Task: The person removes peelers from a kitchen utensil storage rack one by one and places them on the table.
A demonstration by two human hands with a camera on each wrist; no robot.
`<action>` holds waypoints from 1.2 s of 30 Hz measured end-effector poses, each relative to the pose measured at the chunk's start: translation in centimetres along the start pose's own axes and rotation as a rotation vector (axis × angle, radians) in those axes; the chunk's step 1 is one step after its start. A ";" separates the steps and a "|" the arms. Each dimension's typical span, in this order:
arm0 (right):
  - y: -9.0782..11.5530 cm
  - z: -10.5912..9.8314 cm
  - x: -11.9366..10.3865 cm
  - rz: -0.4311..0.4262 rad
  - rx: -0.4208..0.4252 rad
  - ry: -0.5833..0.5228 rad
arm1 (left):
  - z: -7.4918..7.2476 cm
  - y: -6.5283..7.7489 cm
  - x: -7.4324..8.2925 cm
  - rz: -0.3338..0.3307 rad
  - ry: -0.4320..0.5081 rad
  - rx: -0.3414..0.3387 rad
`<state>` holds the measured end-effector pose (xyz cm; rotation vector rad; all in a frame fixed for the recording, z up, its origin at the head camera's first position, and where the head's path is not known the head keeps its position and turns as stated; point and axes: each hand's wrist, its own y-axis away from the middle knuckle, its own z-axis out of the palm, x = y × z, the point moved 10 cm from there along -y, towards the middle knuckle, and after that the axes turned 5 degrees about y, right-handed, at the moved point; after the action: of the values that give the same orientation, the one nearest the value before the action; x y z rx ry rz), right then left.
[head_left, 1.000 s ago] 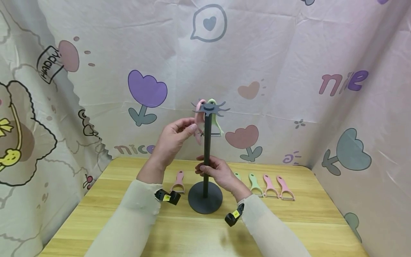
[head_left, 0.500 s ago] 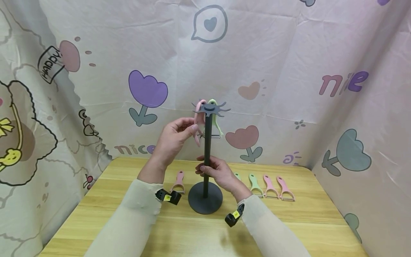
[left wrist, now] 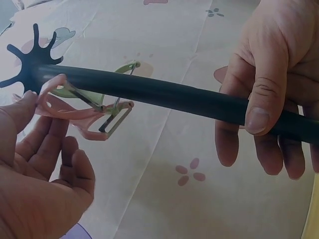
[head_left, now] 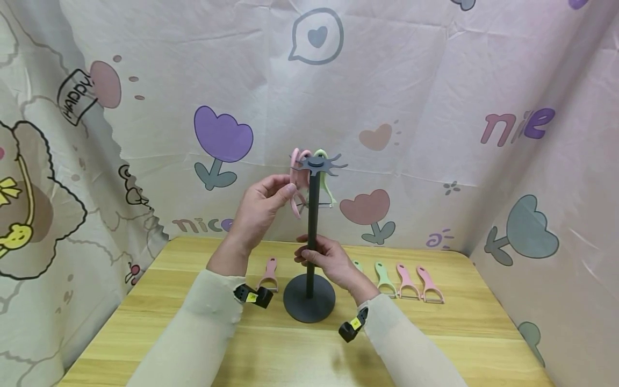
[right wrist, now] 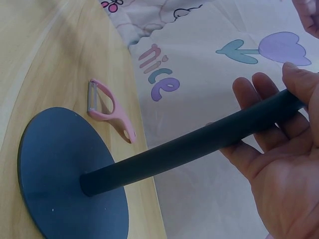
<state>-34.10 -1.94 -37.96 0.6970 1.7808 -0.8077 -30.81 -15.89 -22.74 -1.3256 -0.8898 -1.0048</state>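
A black stand has a ring of hooks (head_left: pixel 316 162) on top of a thin pole (head_left: pixel 312 215) and a round base (head_left: pixel 309 312). My left hand (head_left: pixel 263 201) pinches a pink peeler (head_left: pixel 293 174) at the left side of the hooks, its handle end up and its blade end down. Close beside it hangs another pink peeler (head_left: pixel 304 177), and a green peeler (head_left: pixel 325 180) hangs farther right. The left wrist view shows their frames overlapping. My right hand (head_left: pixel 333 260) holds the pole about mid-height, thumb in front and fingers behind (left wrist: pixel 269 154).
On the wooden table (head_left: pixel 387 344), a pink peeler (head_left: pixel 271 271) lies left of the base. To the right lie a green peeler (head_left: pixel 383 277), two pink ones (head_left: pixel 406 279) and another green one (head_left: pixel 357 264), partly hidden by my right hand. A patterned cloth (head_left: pixel 411 80) hangs behind.
The pinched pink peeler has shifted up and left, so its handle end now shows beside the hanging pink one, at hook height. My right hand stays on the pole.
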 end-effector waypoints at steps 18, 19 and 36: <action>0.0 -0.1 0.1 0.004 0.003 0.006 | -0.7 0.0 0.3 0.039 0.037 0.056; 0.0 -0.1 0.1 0.004 0.003 0.006 | -0.7 0.0 0.3 0.040 0.042 0.057; -0.1 -0.1 -0.1 -0.016 -0.001 0.002 | -1.1 0.2 0.4 0.043 0.073 0.060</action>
<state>-34.19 -1.98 -37.82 0.6845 1.7904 -0.8172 -30.50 -17.00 -22.46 -1.2448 -0.8263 -0.9799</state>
